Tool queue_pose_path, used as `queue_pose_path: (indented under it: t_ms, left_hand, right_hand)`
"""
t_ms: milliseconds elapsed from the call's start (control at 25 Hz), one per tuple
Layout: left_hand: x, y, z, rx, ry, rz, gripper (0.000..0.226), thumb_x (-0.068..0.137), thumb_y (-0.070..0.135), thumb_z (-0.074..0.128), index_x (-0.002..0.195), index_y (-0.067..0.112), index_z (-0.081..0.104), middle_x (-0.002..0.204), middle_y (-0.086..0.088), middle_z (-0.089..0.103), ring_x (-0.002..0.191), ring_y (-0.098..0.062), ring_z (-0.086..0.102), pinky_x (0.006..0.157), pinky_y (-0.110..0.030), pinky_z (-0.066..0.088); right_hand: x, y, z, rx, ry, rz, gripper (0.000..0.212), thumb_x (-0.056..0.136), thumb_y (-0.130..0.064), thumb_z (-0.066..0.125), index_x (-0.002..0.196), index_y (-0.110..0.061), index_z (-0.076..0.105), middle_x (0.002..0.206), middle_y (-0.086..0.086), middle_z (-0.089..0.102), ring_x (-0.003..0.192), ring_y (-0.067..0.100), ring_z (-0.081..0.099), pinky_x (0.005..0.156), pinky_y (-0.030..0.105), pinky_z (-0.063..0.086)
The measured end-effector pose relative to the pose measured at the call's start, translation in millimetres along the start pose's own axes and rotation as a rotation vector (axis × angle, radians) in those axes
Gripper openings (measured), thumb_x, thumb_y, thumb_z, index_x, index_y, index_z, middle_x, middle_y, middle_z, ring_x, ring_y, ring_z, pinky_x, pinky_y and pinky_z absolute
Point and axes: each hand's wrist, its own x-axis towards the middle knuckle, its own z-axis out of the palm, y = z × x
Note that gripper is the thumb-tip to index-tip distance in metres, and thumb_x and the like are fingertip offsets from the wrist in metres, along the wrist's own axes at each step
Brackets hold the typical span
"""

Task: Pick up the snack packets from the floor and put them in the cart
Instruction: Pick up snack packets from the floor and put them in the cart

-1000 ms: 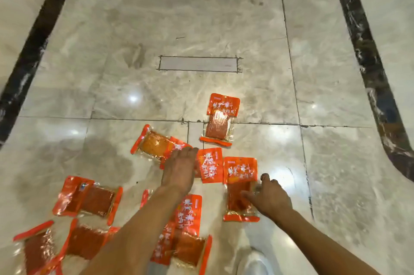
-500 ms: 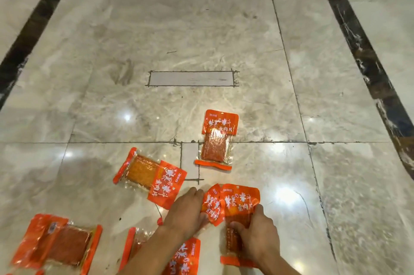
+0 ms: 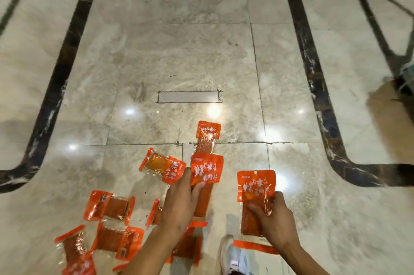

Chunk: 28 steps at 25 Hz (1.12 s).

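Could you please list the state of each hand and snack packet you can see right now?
left hand: grips one packet
right hand: grips one packet
left-hand packet: lifted
right-hand packet: lifted
farthest packet: flat on the floor
packet by the left hand: on the floor

- We see the left hand gripping one orange snack packet.
- We see the right hand holding another packet.
- More packets lie on the marble floor.

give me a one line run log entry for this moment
left hand: holds packet | right hand: holds second packet | other packets on floor | cart: not in view
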Motion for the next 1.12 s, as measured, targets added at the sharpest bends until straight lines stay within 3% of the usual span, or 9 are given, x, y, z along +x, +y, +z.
queue_pose_path:
  t_ms: [80, 200, 360, 480, 560, 720, 840, 960, 1120]
  left_hand:
    - [-32, 67, -55, -0.166, 0.000, -0.058, 0.029, 0.098, 0.036, 0.065, 0.122, 0.025, 0.055, 0.101, 0.012, 0.069, 0.091, -0.008, 0.066, 0.077, -0.021, 0.050]
    - [-91, 186, -156, -0.300, 0.026, -0.120, 0.026, 0.093, 0.028, 0.072, 0.115, 0.025, 0.059, 0.101, 0.010, 0.071, 0.093, -0.009, 0.069, 0.085, -0.030, 0.054]
    - [-164, 310, -258, -0.477, -0.007, -0.108, 0.020, 0.089, 0.023, 0.078, 0.105, 0.023, 0.065, 0.095, 0.005, 0.078, 0.090, -0.012, 0.074, 0.074, -0.023, 0.054]
    - [-212, 389, -323, -0.554, -0.061, -0.023, 0.037, 0.077, 0.030, 0.088, 0.107, 0.019, 0.070, 0.097, 0.001, 0.080, 0.091, -0.018, 0.077, 0.082, -0.040, 0.061]
    - [-232, 428, -356, -0.602, -0.079, 0.047, 0.050, 0.062, 0.030, 0.090, 0.107, 0.017, 0.071, 0.097, -0.001, 0.081, 0.091, -0.021, 0.077, 0.085, -0.044, 0.061]
    - [-276, 479, -395, -0.637, -0.168, 0.201, 0.053, 0.064, 0.020, 0.091, 0.112, 0.014, 0.070, 0.101, -0.005, 0.080, 0.094, -0.025, 0.077, 0.080, -0.039, 0.061]
    - [-316, 507, -401, -0.584, -0.223, 0.332, 0.043, 0.077, 0.018, 0.088, 0.115, 0.019, 0.066, 0.103, 0.000, 0.078, 0.092, -0.019, 0.076, 0.080, -0.036, 0.059]
    - [-356, 538, -392, -0.479, -0.332, 0.446, 0.046, 0.083, 0.024, 0.083, 0.122, 0.023, 0.059, 0.108, 0.008, 0.072, 0.094, -0.012, 0.071, 0.085, -0.038, 0.058]
    - [-418, 583, -346, -0.357, -0.507, 0.605, 0.042, 0.083, 0.036, 0.081, 0.117, 0.033, 0.057, 0.111, 0.008, 0.072, 0.098, -0.016, 0.072, 0.088, -0.044, 0.060]
  right_hand:
    - [-46, -57, -69, 0.081, 0.020, -0.061, 0.044, 0.084, -0.044, 0.077, 0.109, -0.022, 0.049, 0.092, -0.012, 0.065, 0.082, 0.017, 0.065, 0.075, 0.035, 0.055]
    - [-123, -152, -181, 0.161, 0.038, -0.138, 0.047, 0.085, -0.048, 0.074, 0.116, -0.024, 0.049, 0.103, -0.013, 0.063, 0.092, 0.013, 0.063, 0.083, 0.033, 0.055]
    - [-223, -241, -290, 0.230, 0.052, -0.204, 0.049, 0.083, -0.052, 0.075, 0.118, -0.034, 0.047, 0.110, -0.018, 0.063, 0.103, 0.012, 0.066, 0.089, 0.037, 0.059]
    - [-305, -297, -359, 0.248, 0.112, -0.285, 0.054, 0.082, -0.050, 0.077, 0.122, -0.029, 0.049, 0.111, -0.015, 0.061, 0.104, 0.011, 0.064, 0.086, 0.027, 0.055]
    - [-347, -319, -399, 0.281, 0.176, -0.324, 0.052, 0.081, -0.044, 0.081, 0.120, -0.025, 0.051, 0.107, -0.017, 0.063, 0.096, 0.007, 0.064, 0.080, 0.017, 0.051]
    - [-426, -320, -456, 0.430, 0.314, -0.328, 0.054, 0.074, -0.048, 0.085, 0.113, -0.030, 0.053, 0.111, -0.008, 0.070, 0.100, 0.012, 0.068, 0.083, 0.038, 0.060]
    - [-485, -300, -482, 0.572, 0.387, -0.327, 0.053, 0.076, -0.034, 0.087, 0.118, -0.026, 0.055, 0.115, -0.005, 0.070, 0.104, 0.012, 0.068, 0.084, 0.031, 0.055]
    - [-530, -270, -503, 0.618, 0.429, -0.277, 0.055, 0.077, -0.031, 0.086, 0.122, -0.022, 0.055, 0.117, -0.004, 0.070, 0.106, 0.014, 0.068, 0.094, 0.039, 0.055]
    - [-598, -191, -532, 0.748, 0.561, -0.214, 0.054, 0.077, -0.031, 0.087, 0.121, -0.025, 0.055, 0.118, -0.005, 0.071, 0.106, 0.013, 0.070, 0.096, 0.043, 0.057]
